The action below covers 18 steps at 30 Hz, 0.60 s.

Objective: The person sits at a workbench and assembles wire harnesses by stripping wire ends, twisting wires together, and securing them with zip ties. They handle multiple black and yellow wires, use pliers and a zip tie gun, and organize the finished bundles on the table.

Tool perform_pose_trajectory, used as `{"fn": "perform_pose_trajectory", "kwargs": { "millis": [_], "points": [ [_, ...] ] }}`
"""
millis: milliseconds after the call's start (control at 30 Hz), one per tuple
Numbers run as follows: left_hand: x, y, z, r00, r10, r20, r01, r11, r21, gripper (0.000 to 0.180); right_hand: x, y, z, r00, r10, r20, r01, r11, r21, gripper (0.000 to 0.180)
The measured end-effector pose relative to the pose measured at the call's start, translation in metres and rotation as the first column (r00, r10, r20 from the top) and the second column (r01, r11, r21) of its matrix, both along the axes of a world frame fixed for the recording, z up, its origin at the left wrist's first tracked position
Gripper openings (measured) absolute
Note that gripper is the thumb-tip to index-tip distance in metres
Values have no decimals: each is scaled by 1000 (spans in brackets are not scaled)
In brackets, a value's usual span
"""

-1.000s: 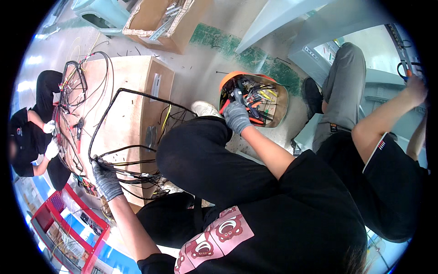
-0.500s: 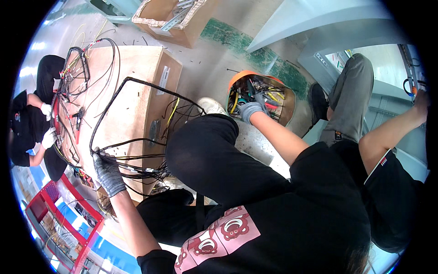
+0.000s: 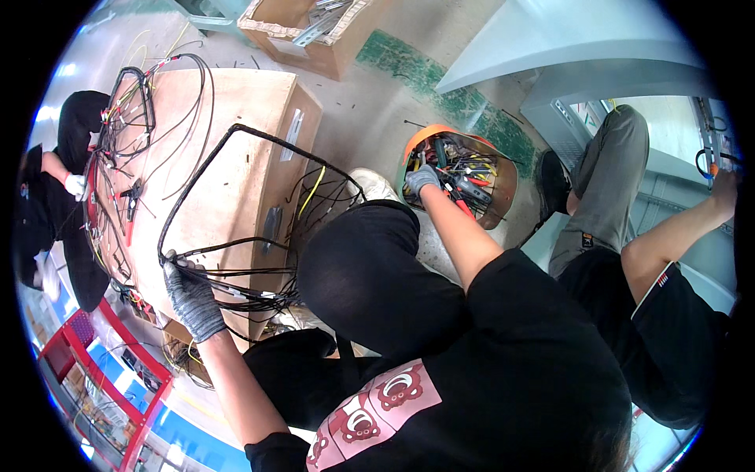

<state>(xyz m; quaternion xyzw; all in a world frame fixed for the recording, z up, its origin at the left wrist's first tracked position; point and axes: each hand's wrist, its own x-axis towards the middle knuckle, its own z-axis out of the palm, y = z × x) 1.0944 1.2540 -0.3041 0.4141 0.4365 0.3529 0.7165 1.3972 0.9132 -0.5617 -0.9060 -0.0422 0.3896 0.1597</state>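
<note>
My left hand (image 3: 193,305), in a grey knit glove, is closed round a black wrapped wiring harness (image 3: 186,193) at a corner where thinner black wires branch off. The harness rises from there, bends and runs down past my knee, over the side of a wooden box. My right hand (image 3: 423,179), also gloved, is inside a round tool bucket (image 3: 507,198) with an orange edge. Its fingers are bunched at the left side among the tools; what they grip, if anything, is hidden. Red-handled pliers (image 3: 462,206) lie beside it.
The wooden box (image 3: 244,102) carries more cable bundles (image 3: 145,110) and red-handled cutters (image 3: 130,211). Across it a co-worker's gloved hand (image 3: 75,186) touches wires. Another person's leg (image 3: 609,177) is at the right, beside grey metal cabinet panels (image 3: 566,43). A crate of metal parts (image 3: 291,51) stands behind.
My right hand has shifted to the left side of the bucket, uncovering more tools. My left hand keeps its hold on the harness. The co-worker's hands have moved.
</note>
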Motion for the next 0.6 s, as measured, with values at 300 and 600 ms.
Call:
{"fn": "perform_pose_trajectory", "kwargs": {
  "millis": [300,600],
  "points": [
    [-2,1,-6,1000,4,-6,-4,999,42,33,43,-102,56,839,-75,-539,237,942,237,7],
    [3,-4,-15,986,32,-165,-14,994,108,21,5,-124,141,983,-37,181,-48,894,444,36]
  ]
}}
